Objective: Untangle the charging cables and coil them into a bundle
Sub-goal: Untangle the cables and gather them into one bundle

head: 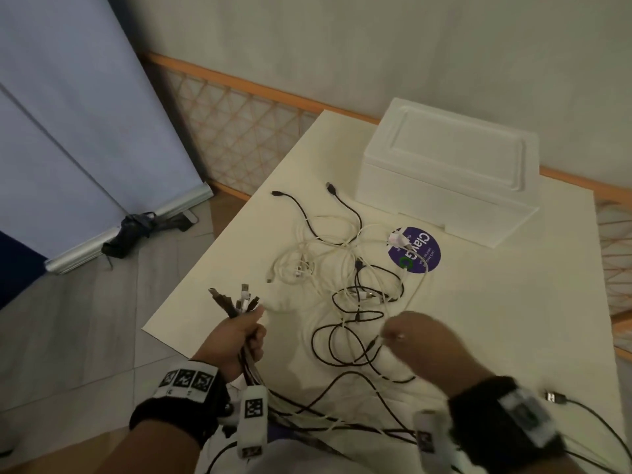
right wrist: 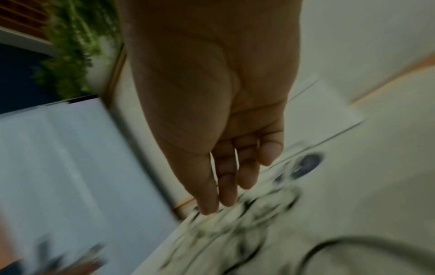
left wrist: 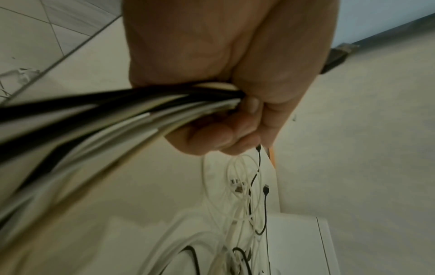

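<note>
Beyond our grip we see a white box (head: 448, 172) and purple round sticker (head: 422, 249) on the table (head: 496, 319)

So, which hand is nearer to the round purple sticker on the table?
The right hand. It hovers open above the cables, just nearer the person than the purple sticker. The left hand grips gathered cable ends farther left.

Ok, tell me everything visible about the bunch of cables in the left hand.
The bunch of cables mixes black and white cords, gathered side by side near their plug ends. The left hand grips it in a fist above the table's near left edge. Plugs fan out above the thumb; the cords trail down from the fist towards the person.
</note>
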A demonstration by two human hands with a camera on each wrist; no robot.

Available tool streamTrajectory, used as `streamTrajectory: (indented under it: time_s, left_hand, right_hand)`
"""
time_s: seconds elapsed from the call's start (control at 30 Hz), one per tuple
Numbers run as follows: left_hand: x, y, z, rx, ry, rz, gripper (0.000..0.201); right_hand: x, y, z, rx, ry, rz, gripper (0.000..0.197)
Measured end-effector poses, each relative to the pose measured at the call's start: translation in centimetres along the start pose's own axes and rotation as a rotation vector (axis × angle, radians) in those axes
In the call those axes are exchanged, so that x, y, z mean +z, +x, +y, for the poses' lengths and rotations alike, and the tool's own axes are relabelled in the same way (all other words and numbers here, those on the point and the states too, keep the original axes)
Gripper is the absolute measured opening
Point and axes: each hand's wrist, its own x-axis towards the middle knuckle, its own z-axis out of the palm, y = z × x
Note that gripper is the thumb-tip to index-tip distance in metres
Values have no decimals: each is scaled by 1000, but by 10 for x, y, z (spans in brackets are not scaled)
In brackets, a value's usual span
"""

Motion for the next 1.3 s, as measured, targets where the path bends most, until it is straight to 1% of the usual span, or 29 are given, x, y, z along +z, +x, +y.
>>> streamTrajectory:
  time_s: [0.03,0.1,0.17,0.23,0.27,0.3,0.33,0.37,0.4,0.43,0.47,0.5,0.57,0.6,0.63,0.67,0.77,0.83,0.9,0.97,1.03,1.07,1.13,1.17,1.23,1.27,1.3]
  left_hand:
    - [0,3,2,3,-34,30,27]
    - [-1,8,5,1,-123,81,27]
    - [-5,13,6,0,-199,109,39]
    - [-9,14,9,8,-218,113,46]
    - [-10,14,10,13,-211,107,45]
    - [-10,14,13,14,-196,97,43]
    - [-10,14,16,14,-172,84,41]
    - [-9,14,19,13,-144,69,39]
    - [-7,13,21,11,-118,52,38]
    - [-6,13,24,5,-96,35,37]
    - [-4,13,27,-6,-77,17,36]
    - [-1,14,30,-19,-62,-1,34]
    - [5,15,35,-25,-34,-41,29]
    - [10,15,38,-11,-22,-63,28]
    - [16,15,42,9,-11,-86,28]
    - [22,14,47,30,-8,-113,27]
    - [45,13,60,89,-52,-203,17]
    - [57,13,67,147,-45,-215,16]
    - [62,15,72,218,-24,-203,19]
    - [62,19,80,283,-50,-170,26]
    - [58,25,93,317,-126,-124,29]
    - [55,28,99,322,-159,-102,29]
    - [50,34,109,323,-188,-71,30]
    - [50,35,112,324,-210,-66,31]
    - [52,34,115,307,-327,-107,37]
    - [54,32,115,292,-375,-139,40]
    - [57,30,115,288,-367,-153,42]
  right_hand:
    - [6,14,-23,-101,-21,-50,21]
    - [14,41,-65,-246,-1,-41,25]
    - [31,68,-86,-302,-4,-46,34]
    - [42,91,-97,-304,-101,-71,44]
    - [45,98,-100,-317,-160,-75,43]
    - [48,106,-102,-333,-216,-55,38]
    - [46,108,-104,-288,-279,-88,26]
    - [46,112,-103,-241,-308,-86,13]
    - [45,117,-101,-212,-277,-68,16]
    - [48,122,-97,-236,-269,14,20]
    - [40,122,-97,-206,-188,30,16]
    - [32,124,-98,-180,-67,98,8]
    - [18,124,-95,-88,207,269,18]
    - [10,123,-95,-59,304,332,17]
    - [4,121,-96,-56,358,376,15]
    - [0,119,-100,-66,380,388,14]
    - [-1,120,-113,-130,375,292,16]
    - [0,119,-117,-146,400,287,20]
    - [-6,117,-113,-173,385,312,24]
    - [-11,114,-102,-201,264,280,26]
    - [-12,113,-84,-144,130,218,24]
    - [-11,113,-73,-106,125,224,20]
    - [-12,113,-50,-24,137,297,12]
    - [-15,112,-43,18,126,337,11]
    - [-27,110,-35,63,163,422,11]
    - [-35,109,-35,62,225,462,11]
    - [-43,108,-37,52,295,497,11]
